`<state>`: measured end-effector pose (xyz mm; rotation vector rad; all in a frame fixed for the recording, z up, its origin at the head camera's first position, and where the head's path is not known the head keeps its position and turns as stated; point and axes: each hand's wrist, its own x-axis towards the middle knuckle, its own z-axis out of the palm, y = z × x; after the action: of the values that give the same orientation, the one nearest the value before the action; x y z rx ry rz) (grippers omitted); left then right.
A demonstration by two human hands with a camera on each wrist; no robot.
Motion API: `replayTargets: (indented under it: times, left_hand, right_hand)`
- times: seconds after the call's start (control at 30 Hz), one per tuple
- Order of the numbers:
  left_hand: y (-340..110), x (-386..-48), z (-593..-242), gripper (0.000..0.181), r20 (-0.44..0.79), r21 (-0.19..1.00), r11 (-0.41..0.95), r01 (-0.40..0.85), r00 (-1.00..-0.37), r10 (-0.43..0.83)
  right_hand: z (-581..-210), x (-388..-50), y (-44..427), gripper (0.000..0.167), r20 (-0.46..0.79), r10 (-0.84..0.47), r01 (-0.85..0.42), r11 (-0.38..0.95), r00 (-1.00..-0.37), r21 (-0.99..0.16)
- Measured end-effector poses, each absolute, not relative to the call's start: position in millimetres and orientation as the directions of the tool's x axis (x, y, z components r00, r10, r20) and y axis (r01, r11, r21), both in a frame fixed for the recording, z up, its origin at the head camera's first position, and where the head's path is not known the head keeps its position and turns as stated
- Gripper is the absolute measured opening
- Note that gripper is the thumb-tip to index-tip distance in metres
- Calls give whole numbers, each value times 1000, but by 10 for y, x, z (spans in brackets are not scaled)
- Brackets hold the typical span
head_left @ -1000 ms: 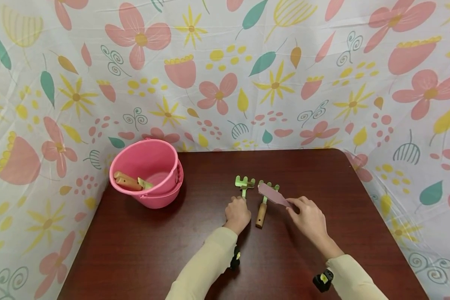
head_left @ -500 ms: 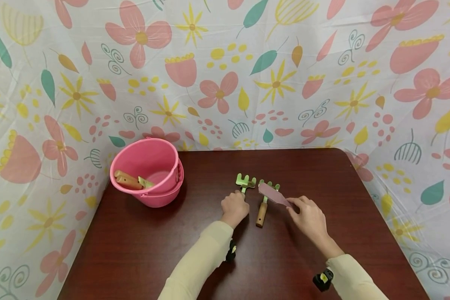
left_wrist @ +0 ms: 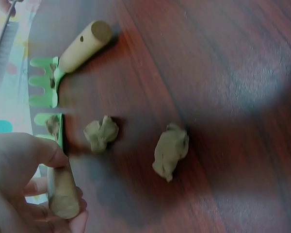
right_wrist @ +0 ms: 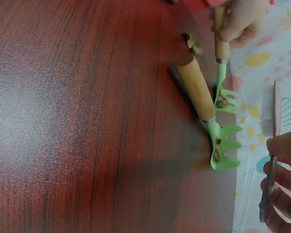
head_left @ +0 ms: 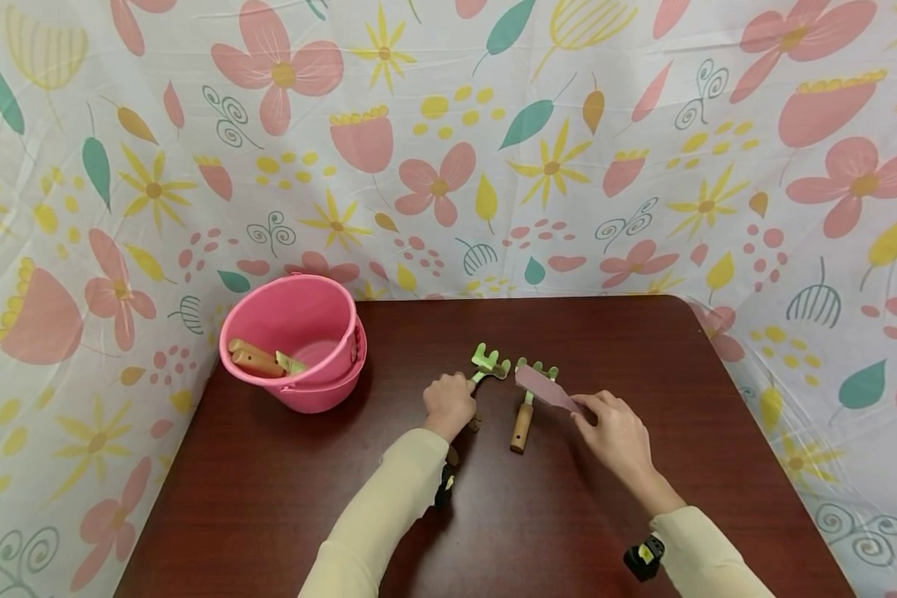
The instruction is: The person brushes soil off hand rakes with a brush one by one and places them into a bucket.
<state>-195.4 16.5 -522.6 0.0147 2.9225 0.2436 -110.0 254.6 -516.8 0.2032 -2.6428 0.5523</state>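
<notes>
My left hand (head_left: pixel 448 404) grips the wooden handle of a small green hand rake (head_left: pixel 487 363), whose tines point away from me. Brown residue clings to its head in the left wrist view. Beside it on the table lies a second hand rake (head_left: pixel 521 428), also smeared with brown. My right hand (head_left: pixel 615 436) pinches the handle of a mauve brush (head_left: pixel 544 388) above that second rake's head; pale bristles show in the right wrist view. Two brown clay-like lumps, one nearer (left_wrist: pixel 101 134) and one farther (left_wrist: pixel 170 151), lie on the tabletop below the left hand.
Two nested pink buckets (head_left: pixel 321 320) stand at the table's back left, the top one tilted. Wooden-handled tools (head_left: pixel 256 361) rest inside. The dark wooden table (head_left: pixel 389 332) meets a floral cloth (head_left: pixel 433 124) behind and at both sides.
My left hand has moved left and slightly away from the second rake, turning the held rake so its handle slants. Brown lumps now show beneath it. The right hand and brush stay put.
</notes>
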Motion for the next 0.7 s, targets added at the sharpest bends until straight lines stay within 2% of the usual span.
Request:
replayTargets:
  times: [0.17, 0.5, 0.7]
  left_hand:
    - [127, -1998, -5218, 13, -164, 141, 990, 9, -986, 32]
    - [73, -2043, -5277, 12, -202, 99, 993, 56, -976, 75]
    - [50, -2051, -5300, 13, -168, 95, 990, 107, -978, 122]
  right_hand:
    - [-5171, -1103, 2552, 25, 437, -53, -223, 911, -898, -348]
    - [-5180, -1101, 2545, 24, 440, -56, -226, 911, -896, -345]
    - [-5180, -1106, 2528, 25, 431, -55, -223, 910, -901, -349]
